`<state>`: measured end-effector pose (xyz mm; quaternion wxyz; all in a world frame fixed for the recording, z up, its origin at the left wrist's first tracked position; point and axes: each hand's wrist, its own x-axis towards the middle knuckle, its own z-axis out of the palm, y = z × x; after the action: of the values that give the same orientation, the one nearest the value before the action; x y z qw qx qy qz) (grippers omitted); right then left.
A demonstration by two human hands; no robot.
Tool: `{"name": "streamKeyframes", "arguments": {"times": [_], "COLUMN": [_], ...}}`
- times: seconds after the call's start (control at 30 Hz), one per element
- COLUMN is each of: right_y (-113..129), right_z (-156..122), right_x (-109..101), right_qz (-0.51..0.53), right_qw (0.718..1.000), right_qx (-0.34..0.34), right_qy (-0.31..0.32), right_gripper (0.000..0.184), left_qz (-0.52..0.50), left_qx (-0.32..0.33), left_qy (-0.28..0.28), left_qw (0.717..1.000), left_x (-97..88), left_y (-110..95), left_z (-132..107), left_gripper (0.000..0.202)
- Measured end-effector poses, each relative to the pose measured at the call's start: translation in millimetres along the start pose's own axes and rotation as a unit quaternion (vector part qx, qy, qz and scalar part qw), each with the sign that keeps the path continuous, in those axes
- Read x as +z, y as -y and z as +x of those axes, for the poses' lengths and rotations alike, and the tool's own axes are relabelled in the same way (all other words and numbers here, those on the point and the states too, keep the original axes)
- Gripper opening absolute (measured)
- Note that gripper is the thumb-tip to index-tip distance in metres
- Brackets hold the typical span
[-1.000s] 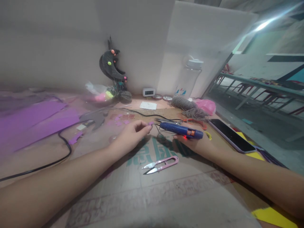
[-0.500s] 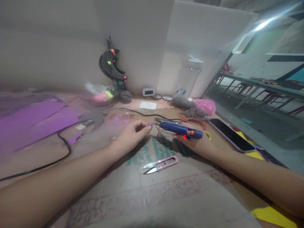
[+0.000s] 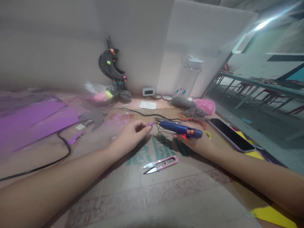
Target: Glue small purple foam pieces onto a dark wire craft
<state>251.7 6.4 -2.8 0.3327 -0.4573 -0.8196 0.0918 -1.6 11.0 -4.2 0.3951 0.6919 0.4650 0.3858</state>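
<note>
My right hand (image 3: 190, 141) is wrapped round a blue glue gun (image 3: 179, 128), which lies nearly level with its metal tip pointing left; a small red light glows on its underside. My left hand (image 3: 133, 134) pinches a small purple piece (image 3: 151, 123) between thumb and forefinger, right at the gun's tip. Whether tip and piece touch I cannot tell. Below and between the hands, pink-handled thread snips (image 3: 161, 164) lie on the board with their blades apart, pointing left. Small purple scraps (image 3: 118, 119) lie beyond my left hand.
Purple sheets (image 3: 35, 123) and a black cable (image 3: 67, 148) cover the left side. At the back stand a dark crescent ornament (image 3: 106, 65), a small clock (image 3: 148, 91) and a clear bottle (image 3: 187, 77). Grey yarn (image 3: 190, 106) and a phone (image 3: 231, 134) lie to the right.
Almost nothing differs. Both hands, the glue gun and the purple piece stay in practically the same place, with only a very slight shift of the view.
</note>
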Motion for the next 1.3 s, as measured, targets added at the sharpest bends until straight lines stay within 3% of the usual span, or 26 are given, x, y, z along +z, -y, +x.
{"name": "streamKeyframes", "arguments": {"times": [0.23, 0.4, 0.5, 0.63, 0.73, 0.83, 1.03, 1.17, 1.3], "right_y": [13, 16, 17, 27, 29, 15, -43, -68, -74], "right_z": [5, 11, 11, 20, 48, 91, 165, 174, 165], "right_x": [-5, -16, -20, -26, -26, -15, 24, 38, 37], "right_qz": [0.053, 0.15, 0.187, 0.183, 0.124, 0.06, 0.001, 0.01, 0.0], "right_qw": [0.996, 0.98, 0.972, 0.972, 0.983, 0.99, 0.99, 0.988, 0.987], "right_qx": [0.052, 0.111, 0.114, 0.108, 0.105, 0.113, 0.138, 0.153, 0.162], "right_qy": [-0.051, -0.068, -0.084, -0.101, -0.084, -0.06, -0.028, 0.007, -0.022], "right_gripper": [0.017, 0.036, 0.032, 0.027, 0.03, 0.033, 0.033, 0.025, 0.034], "left_qz": [-0.001, 0.001, -0.003, -0.015, -0.009, 0.004, 0.004, -0.01, -0.013], "left_qx": [0.001, -0.005, -0.009, 0.001, 0.007, 0.005, -0.007, 0.007, 0.014], "left_qy": [0.004, 0.006, 0.009, 0.005, 0.002, 0.008, 0.013, 0.018, 0.018], "left_qw": [1.0, 1.0, 1.0, 1.0, 1.0, 1.0, 1.0, 1.0, 1.0], "left_x": [-0.1, -0.6, -0.3, 1.4, 2.1, 1.6, 1.7, 3.1, 3.0], "left_y": [1, -1, 0, 2, 3, 1, -3, 2, 5], "left_z": [0, 0, -1, 0, 0, -1, -1, 0, 1], "left_gripper": [0.027, 0.029, 0.029, 0.029, 0.029, 0.027, 0.025, 0.025, 0.026]}}
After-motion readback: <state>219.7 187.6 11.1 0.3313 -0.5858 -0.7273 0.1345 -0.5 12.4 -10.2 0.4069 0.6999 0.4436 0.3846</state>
